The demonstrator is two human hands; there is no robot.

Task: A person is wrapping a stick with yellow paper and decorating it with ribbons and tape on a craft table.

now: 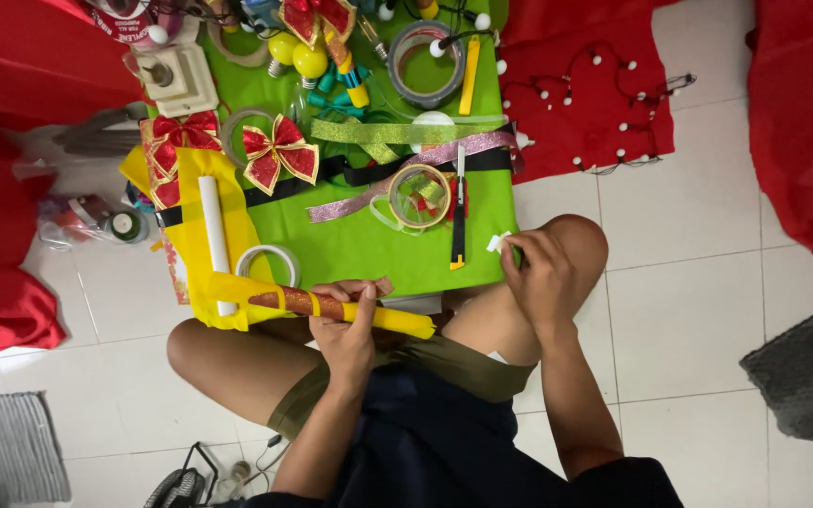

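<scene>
Two hands work at the near edge of the green mat [369,245]: the left hand [348,329] is wrapped around a yellow-paper roll [331,309] lying across the lap just below the mat, while the right hand [540,275] pinches a small white tape piece [498,243] at the mat's right corner. Taping the wrap seems underway; pressing that piece onto the seam looks next.

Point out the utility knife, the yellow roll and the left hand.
Utility knife [459,212], head view, mid-handle.
Yellow roll [397,322], head view, bare part right of the fingers.
Left hand [345,334], head view, back of the hand.
</scene>
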